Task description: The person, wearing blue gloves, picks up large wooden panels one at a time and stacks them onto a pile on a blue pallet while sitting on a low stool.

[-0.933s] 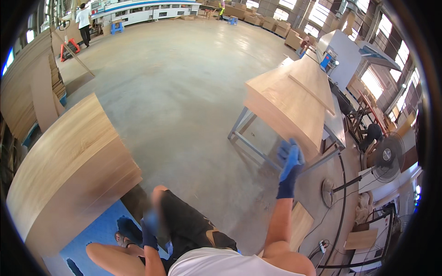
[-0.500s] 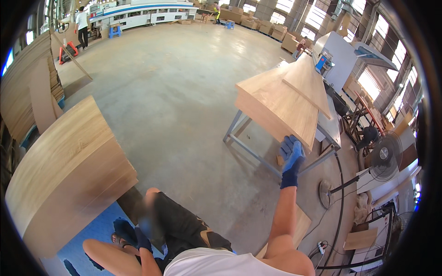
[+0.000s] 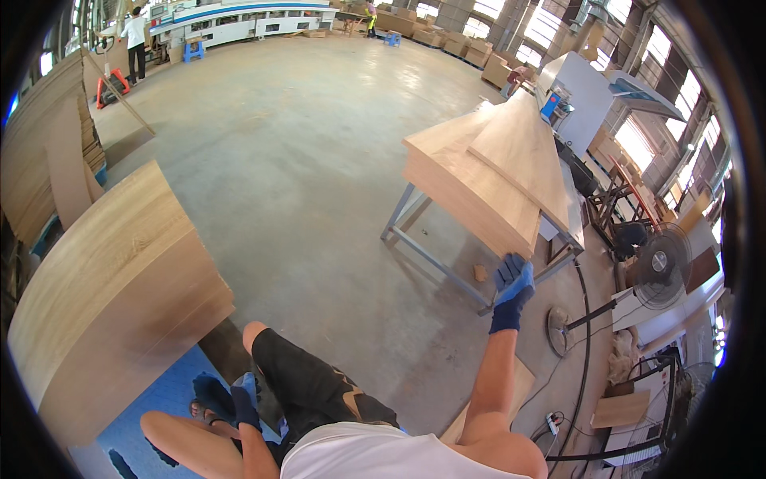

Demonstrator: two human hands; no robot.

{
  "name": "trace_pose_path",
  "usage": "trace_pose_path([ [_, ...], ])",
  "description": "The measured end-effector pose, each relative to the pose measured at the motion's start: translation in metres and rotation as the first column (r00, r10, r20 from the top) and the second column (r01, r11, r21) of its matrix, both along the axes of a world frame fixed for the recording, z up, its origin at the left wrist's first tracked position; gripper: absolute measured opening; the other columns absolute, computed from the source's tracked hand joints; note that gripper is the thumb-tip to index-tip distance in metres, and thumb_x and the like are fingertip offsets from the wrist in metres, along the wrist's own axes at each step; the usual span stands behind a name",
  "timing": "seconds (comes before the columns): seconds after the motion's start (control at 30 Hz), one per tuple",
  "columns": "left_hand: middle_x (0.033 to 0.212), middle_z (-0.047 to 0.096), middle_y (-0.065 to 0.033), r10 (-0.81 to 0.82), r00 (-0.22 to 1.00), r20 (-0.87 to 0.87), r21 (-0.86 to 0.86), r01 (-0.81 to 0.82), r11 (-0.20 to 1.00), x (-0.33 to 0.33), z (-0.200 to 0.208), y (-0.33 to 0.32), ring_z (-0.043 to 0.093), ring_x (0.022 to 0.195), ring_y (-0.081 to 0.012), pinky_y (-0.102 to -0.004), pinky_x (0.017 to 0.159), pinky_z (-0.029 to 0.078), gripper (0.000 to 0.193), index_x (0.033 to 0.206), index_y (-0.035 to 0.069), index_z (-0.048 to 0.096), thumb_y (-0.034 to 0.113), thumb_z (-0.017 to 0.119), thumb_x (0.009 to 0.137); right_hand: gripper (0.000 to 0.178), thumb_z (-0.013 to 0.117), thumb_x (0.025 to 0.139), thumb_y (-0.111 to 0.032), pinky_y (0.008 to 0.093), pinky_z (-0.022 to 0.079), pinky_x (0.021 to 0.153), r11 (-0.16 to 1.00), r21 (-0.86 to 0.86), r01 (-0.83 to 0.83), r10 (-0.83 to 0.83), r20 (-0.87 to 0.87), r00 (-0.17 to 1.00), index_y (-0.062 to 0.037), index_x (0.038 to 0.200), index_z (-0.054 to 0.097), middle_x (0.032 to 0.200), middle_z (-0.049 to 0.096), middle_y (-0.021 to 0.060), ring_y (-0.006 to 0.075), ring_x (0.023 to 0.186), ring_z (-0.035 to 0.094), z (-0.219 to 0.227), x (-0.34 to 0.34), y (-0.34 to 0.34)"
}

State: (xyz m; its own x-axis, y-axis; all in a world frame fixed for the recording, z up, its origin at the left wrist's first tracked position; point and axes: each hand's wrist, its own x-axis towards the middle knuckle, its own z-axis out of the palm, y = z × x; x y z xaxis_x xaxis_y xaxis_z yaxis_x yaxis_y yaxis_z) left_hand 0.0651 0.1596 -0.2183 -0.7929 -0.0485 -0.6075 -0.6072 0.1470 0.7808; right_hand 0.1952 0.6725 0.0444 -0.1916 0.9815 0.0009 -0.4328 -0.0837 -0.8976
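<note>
My right hand (image 3: 513,281), in a blue glove with a navy cuff, is at the near lower corner of a stack of wood-grain boards (image 3: 471,191). Its fingers are extended and slightly bent, close against or touching the stack's end; nothing is visibly held. A separate wood-grain board (image 3: 523,152) lies askew on top of that stack, which rests on a grey metal-legged table (image 3: 435,262). Low on the left, my gloved left hand (image 3: 246,393) is beside my bent leg, near a blue surface. Its fingers cannot be made out.
A tall stack of wood-grain boards (image 3: 120,295) stands close on my left, with stacked panels (image 3: 48,160) behind it. Right of the table are a standing fan (image 3: 658,263), cables, and a machine (image 3: 578,96). A person (image 3: 517,78) is beyond the table; another person (image 3: 136,44) stands far left.
The loose top board has slid nearer to me across the stack. My right hand has shifted slightly down at the corner, its fingers more bent. My view has turned slightly.
</note>
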Motion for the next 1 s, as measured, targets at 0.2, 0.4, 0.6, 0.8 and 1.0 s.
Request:
trace_pose_path([
  [0.2,0.068,0.059,-0.0027,-0.022,0.990,-0.141,-0.066,0.013,0.998,0.003,0.027,0.012,0.052,0.051,-0.0128,-0.0268,0.045,0.040,0.025,0.089,0.003,0.062,0.025,0.054,0.080,0.055,0.035,0.086,-0.046,0.0393,0.040,0.085,0.993,-0.020,0.118,-0.119,-0.080,0.990,-0.0022,0.119,0.040,0.117,0.050,0.0111,0.0257,0.101,0.052,-0.015,0.052,0.036],
  [0.4,0.068,0.059,-0.0019,0.029,0.988,-0.153,0.038,-0.024,0.999,-0.001,0.021,0.014,0.051,0.051,-0.0115,-0.0265,0.045,0.039,0.025,0.087,0.002,0.062,0.024,0.053,0.081,0.060,0.042,0.082,-0.052,0.0387,0.045,0.081,0.985,-0.102,-0.136,0.094,-0.340,0.936,-0.0044,0.119,0.042,0.116,0.050,0.0121,0.0246,0.101,0.051,0.023,0.075,0.055],
  [0.6,0.062,0.054,-0.0024,-0.055,0.940,-0.336,-0.089,0.027,0.996,-0.003,0.032,0.016,0.047,0.056,-0.0108,-0.0289,0.051,0.037,0.028,0.076,-0.003,0.061,0.024,0.053,0.080,0.040,0.048,0.082,-0.037,0.0314,0.053,0.053,0.904,0.091,-0.418,0.428,-0.159,0.890,-0.0040,0.105,0.051,0.086,0.061,0.0148,0.0237,0.069,0.061,0.062,0.082,0.023],
  [0.8,0.071,0.060,-0.0106,-0.111,0.749,-0.653,-0.147,0.019,0.989,-0.012,0.129,0.047,0.056,0.063,-0.0183,-0.0309,0.056,0.041,0.022,0.080,-0.001,0.058,0.018,0.049,0.081,0.038,0.047,0.083,-0.037,0.0268,0.042,0.037,0.850,0.025,-0.527,0.526,0.032,0.850,-0.0044,0.101,0.051,0.070,0.058,0.0120,0.0180,0.049,0.053,0.069,0.066,-0.077],
  [1.0,0.081,0.060,-0.0070,-0.193,0.951,-0.243,0.884,0.299,0.360,0.023,0.276,0.127,0.055,0.071,-0.0131,-0.0250,0.062,0.043,0.032,0.094,-0.002,0.054,0.028,0.048,0.087,0.036,0.040,0.090,-0.031,0.0358,0.052,0.055,0.385,-0.040,-0.922,0.922,0.070,0.381,0.0009,0.105,0.048,0.092,0.060,0.0184,0.0277,0.069,0.062,0.035,0.008,-0.209],
])
